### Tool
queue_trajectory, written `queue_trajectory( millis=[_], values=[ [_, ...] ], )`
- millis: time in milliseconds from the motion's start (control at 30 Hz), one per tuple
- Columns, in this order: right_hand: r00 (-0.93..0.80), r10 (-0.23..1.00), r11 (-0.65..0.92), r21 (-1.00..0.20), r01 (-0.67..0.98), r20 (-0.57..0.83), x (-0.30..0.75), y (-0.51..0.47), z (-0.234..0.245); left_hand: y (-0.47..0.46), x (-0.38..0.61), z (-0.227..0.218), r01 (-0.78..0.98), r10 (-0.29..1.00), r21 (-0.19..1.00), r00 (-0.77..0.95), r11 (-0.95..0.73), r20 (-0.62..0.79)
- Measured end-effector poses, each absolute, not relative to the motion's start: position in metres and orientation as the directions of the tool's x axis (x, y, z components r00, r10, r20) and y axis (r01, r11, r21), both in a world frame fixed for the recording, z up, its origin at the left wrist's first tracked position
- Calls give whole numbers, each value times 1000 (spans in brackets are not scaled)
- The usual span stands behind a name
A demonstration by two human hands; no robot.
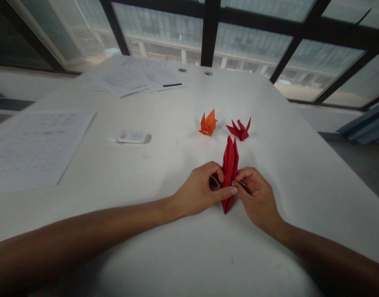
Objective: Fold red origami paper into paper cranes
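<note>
One folded red paper (229,159) is in front of the person, between two hands, over the desk (177,251). It has two long tips at the top and one at the bottom. The left hand (200,187) pinches its left side, with the thumb across the front. The fingers of the right hand (259,198) pinch its right edge. I can't tell if the paper touches the desk. Just past it stand two small paper birds: one orange bird (208,123) and one red bird (240,130). To the left lie one small white thing (132,137) with print, one big sheet (37,144) and, farther back, a messy paper pile (130,78). Two round holes (182,70) are near the far edge.
</note>
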State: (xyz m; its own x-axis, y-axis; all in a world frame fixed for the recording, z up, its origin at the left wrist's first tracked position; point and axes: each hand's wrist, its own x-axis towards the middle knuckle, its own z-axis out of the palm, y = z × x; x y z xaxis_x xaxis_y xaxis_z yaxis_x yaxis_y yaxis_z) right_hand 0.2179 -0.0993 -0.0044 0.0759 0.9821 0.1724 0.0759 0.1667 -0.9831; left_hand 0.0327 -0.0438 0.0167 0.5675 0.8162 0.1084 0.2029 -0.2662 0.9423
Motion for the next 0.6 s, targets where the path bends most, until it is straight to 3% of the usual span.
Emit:
queue_trajectory(
  millis=[167,467,600],
  values=[
    [86,989,116,-993,30,118,218,-98,-6,-42,30,13,136,783,962,614,-236,105],
    [79,997,30,-991,-129,20,218,-87,-11,-32,29,6,-158,819,983,573,92,15],
    [60,998,10,-991,-134,2,220,-86,-13,-28,27,6,-183,798,964,601,195,-47]
  ],
)
